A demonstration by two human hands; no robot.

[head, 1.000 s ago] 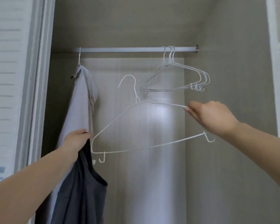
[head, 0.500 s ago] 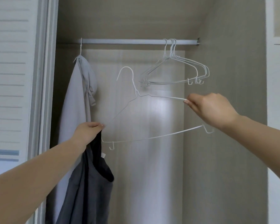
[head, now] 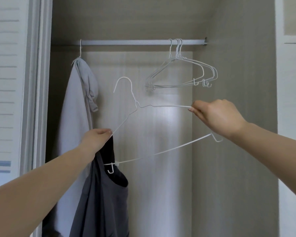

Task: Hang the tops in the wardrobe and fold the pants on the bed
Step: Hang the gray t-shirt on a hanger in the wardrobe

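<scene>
In front of the open wardrobe, my right hand (head: 217, 117) pinches the right shoulder of a white wire hanger (head: 161, 151), which is held tilted below the rail (head: 126, 42). My left hand (head: 97, 140) grips the strap of a dark grey sleeveless top (head: 102, 199) at the hanger's left shoulder. The hanger's left end sits inside the top's strap, and its small hook shows over the dark fabric. The top hangs down from my left hand.
A light grey top (head: 73, 117) hangs on a hanger at the rail's left end. Three bare white hangers (head: 183, 72) hang at the rail's right end. A white louvred door (head: 5, 82) stands at the left, white panels at the right.
My left hand has carried the dark top's strap rightward over the hanger's left end. The right hand has kept its hold on the hanger.
</scene>
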